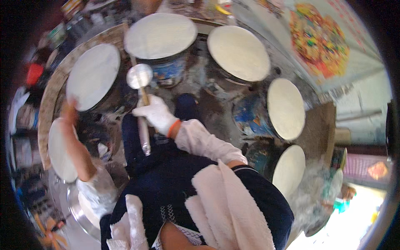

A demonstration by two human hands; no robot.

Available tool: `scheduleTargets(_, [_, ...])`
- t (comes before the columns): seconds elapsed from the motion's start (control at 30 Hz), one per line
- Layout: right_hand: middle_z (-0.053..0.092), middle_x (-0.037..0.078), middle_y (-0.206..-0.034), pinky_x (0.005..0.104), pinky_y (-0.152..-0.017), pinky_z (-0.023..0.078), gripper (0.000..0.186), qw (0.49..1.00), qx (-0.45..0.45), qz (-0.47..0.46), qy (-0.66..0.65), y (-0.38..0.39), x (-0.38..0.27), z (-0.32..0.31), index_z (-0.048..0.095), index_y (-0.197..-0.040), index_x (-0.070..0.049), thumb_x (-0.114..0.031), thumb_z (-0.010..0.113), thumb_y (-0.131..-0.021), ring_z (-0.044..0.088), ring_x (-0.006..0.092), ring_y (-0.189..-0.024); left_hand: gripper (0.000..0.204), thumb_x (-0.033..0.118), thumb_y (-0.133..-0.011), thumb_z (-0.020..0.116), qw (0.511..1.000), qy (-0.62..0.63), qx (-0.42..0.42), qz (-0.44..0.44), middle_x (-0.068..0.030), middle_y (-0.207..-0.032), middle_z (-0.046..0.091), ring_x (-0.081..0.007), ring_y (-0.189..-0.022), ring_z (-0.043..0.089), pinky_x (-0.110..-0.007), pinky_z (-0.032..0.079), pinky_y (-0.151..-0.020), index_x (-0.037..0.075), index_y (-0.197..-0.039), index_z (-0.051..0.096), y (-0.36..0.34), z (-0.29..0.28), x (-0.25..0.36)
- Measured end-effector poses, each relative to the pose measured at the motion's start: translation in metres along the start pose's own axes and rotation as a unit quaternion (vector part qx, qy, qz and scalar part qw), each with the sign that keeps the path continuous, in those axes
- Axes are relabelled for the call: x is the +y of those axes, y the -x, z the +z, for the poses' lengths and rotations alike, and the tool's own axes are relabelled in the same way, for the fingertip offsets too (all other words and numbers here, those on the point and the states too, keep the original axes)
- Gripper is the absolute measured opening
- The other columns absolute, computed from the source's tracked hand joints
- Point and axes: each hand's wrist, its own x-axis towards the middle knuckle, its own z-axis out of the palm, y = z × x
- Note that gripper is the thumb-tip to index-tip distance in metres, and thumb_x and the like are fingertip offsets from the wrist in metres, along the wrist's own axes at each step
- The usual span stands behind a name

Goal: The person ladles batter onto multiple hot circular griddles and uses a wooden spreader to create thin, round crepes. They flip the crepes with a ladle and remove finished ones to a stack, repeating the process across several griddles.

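My right hand (159, 113), in a white glove, grips a long-handled tool with a round pale metal head (139, 76); its shaft crosses my hand, with a shiny lower end (144, 143) below it. My bare left hand (70, 109) is smeared by motion beside the lower edge of a round griddle coated in pale white (93, 76), just above another coated griddle (58, 146); its fingers are unclear. More pale-coated griddles stand in an arc at top centre (160, 35), upper right (238, 53), right (286, 108) and lower right (288, 171).
A metal basin (79, 208) is at lower left. A curved wooden rim (44, 133) runs round the griddles. A banner picturing food (318, 39) slopes at upper right. Steam rises at lower right, near a person (348, 193) by a bright opening. Towels (231, 208) lie over my dark clothing.
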Motion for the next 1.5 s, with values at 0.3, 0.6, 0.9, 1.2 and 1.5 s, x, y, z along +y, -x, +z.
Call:
scheduleTargets(0.3, [0.059,0.003,-0.079,0.0344,-0.069,0.05,0.03,0.994,-0.04,0.014,0.1,-0.019,0.004,-0.006,0.06,-0.093,-0.004,-0.014,0.082,-0.075,0.058,0.0167,-0.071,0.039,0.035,-0.102,0.043,0.864,-0.119,-0.403,0.278,-0.0187,-0.111,0.06,-0.0335,-0.104,0.056,-0.046,0.04,-0.094,0.004,-0.116,0.06,-0.013,0.182,0.075])
scheduleTargets(0.6, [0.058,0.002,-0.079,0.0315,-0.067,0.05,0.025,0.997,0.028,0.013,-0.076,-0.032,0.02,-0.022,0.057,-0.085,-0.005,-0.006,0.079,-0.076,0.058,0.0133,-0.071,0.046,0.033,-0.11,0.04,0.822,0.468,-0.23,-0.228,0.0053,-0.056,0.028,-0.009,-0.047,0.029,-0.027,0.027,-0.044,0.016,-0.066,0.038,-0.078,0.038,0.05])
scheduleTargets(0.9, [0.064,0.003,-0.079,0.0307,-0.065,0.049,0.027,0.999,0.011,-0.003,0.049,-0.039,0.022,-0.017,0.061,-0.089,-0.002,-0.015,0.08,-0.075,0.06,0.0136,-0.071,0.054,0.044,-0.108,0.034,0.629,0.693,-0.172,-0.306,-0.0116,-0.1,0.061,-0.024,-0.086,0.059,-0.034,0.049,-0.075,-0.001,-0.138,0.044,-0.063,0.018,-0.037])
scheduleTargets(1.2, [0.065,0.005,-0.084,0.0294,-0.069,0.05,0.024,0.999,-0.007,0.044,0.008,-0.024,0.007,-0.007,0.063,-0.098,-0.001,-0.009,0.075,-0.079,0.061,0.0135,-0.072,0.076,0.057,-0.106,0.014,0.605,0.722,-0.17,-0.29,-0.0197,-0.163,0.024,-0.0347,-0.151,0.023,-0.049,0.021,-0.122,0.002,-0.158,0.021,-0.053,0.021,-0.031])
scheduleTargets(1.5, [0.059,0.002,-0.079,0.0299,-0.066,0.046,0.025,0.997,-0.013,-0.013,0.079,-0.019,-0.009,0.002,0.059,-0.089,-0.005,-0.018,0.078,-0.079,0.055,0.0121,-0.072,0.059,0.049,-0.107,0.036,0.827,0.417,-0.136,-0.351,-0.0109,-0.123,0.063,-0.0211,-0.113,0.061,-0.035,0.046,-0.099,0.002,-0.141,0.049,-0.003,0.029,-0.051])
